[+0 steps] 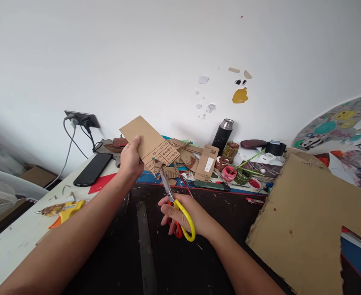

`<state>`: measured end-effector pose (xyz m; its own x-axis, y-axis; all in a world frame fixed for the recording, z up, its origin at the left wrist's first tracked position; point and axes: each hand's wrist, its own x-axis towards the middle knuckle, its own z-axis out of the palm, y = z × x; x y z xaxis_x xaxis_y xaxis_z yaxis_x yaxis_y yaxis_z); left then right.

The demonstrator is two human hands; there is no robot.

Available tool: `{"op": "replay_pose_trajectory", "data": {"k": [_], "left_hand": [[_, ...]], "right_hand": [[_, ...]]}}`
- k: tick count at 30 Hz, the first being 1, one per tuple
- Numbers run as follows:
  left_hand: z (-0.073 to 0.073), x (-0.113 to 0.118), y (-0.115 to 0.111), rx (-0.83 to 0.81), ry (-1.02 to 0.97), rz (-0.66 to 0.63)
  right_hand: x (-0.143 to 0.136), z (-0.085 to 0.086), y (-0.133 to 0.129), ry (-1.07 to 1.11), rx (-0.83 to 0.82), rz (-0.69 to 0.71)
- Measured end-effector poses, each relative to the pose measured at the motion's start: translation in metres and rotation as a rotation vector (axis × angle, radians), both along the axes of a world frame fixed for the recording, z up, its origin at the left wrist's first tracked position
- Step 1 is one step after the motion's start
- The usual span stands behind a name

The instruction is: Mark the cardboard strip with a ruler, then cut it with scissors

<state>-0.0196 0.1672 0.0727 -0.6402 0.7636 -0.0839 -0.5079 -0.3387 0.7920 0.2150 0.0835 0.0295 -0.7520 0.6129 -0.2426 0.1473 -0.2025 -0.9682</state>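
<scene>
My left hand (132,159) grips a rectangular brown cardboard piece (146,137) by its lower left edge, thumb on top. Printed lettering runs along the piece's near right end. In my right hand (180,213) is a pair of scissors (185,219) with one yellow and one red handle loop. The blades point up and away, their tips at the cardboard's near lower corner. A small curled strip of cardboard (157,163) sits at the tips; whether it is still attached I cannot tell. Below the hands a dark metal ruler (146,246) lies on the black mat (115,254).
Cardboard scraps (188,157), a utility knife (211,185), paint pots (228,173) and a black flask (223,137) crowd the back by the wall. A large cardboard sheet (303,213) covers the right. At left lie a phone (93,169) and a yellow glue gun (66,213).
</scene>
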Motion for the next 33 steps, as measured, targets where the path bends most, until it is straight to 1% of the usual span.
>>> {"op": "replay_pose_trajectory", "data": {"k": [5, 12, 16, 18, 23, 30, 33], "left_hand": [[-0.001, 0.006, -0.001, 0.010, 0.028, -0.034], [-0.001, 0.016, -0.006, -0.004, 0.103, -0.155], [-0.001, 0.012, -0.004, -0.012, 0.074, -0.098], [-0.002, 0.010, -0.003, -0.021, 0.075, -0.092], [-0.004, 0.013, -0.005, -0.011, 0.168, -0.196], [0.000, 0.010, -0.007, 0.009, 0.222, -0.211], [0.001, 0.009, -0.008, 0.005, 0.270, -0.241]], "right_hand": [[-0.002, 0.004, -0.002, -0.025, 0.017, -0.010], [-0.001, -0.006, -0.001, -0.030, 0.079, -0.032], [0.000, -0.007, 0.000, -0.027, 0.092, -0.019], [0.000, -0.006, 0.000, -0.025, 0.089, -0.015], [0.000, -0.004, 0.000, -0.035, 0.097, -0.024], [0.000, -0.007, -0.001, -0.055, 0.101, -0.027], [0.000, -0.010, 0.000, -0.056, 0.113, -0.026]]}}
